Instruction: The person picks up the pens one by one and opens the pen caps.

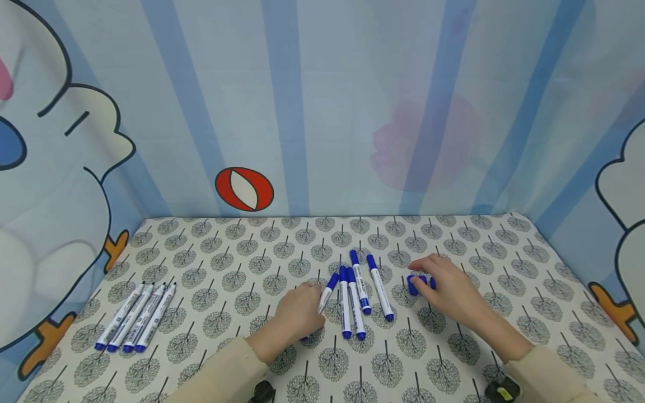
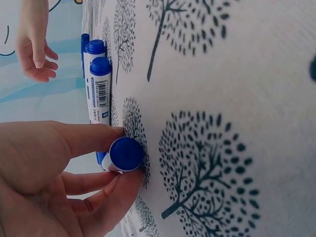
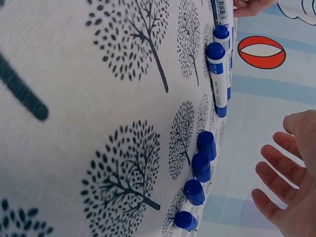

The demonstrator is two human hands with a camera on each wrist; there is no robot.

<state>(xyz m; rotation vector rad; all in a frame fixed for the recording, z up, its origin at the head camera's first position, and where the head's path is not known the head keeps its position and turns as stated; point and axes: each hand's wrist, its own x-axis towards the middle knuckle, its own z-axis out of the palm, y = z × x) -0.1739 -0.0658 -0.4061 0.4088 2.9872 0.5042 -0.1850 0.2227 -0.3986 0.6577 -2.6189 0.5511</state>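
My left hand (image 1: 298,309) pinches a white marker (image 1: 329,292) with a blue cap between thumb and fingers, low over the cloth. Its round blue end (image 2: 127,154) faces the camera in the left wrist view. Right of it lie several capped blue markers (image 1: 383,291), roughly side by side. Over several loose blue caps (image 1: 412,285) hovers my right hand (image 1: 448,288), its fingers relaxed and slightly bent. The right wrist view shows these caps (image 3: 201,167) standing in a row, apart from that hand (image 3: 291,177), which holds nothing.
At the left of the patterned tablecloth (image 1: 221,336), several uncapped markers (image 1: 136,316) lie in a slanted row, dark tips pointing away. A striped, cartoon-printed backdrop (image 1: 332,112) rises behind the table's far edge and along both sides.
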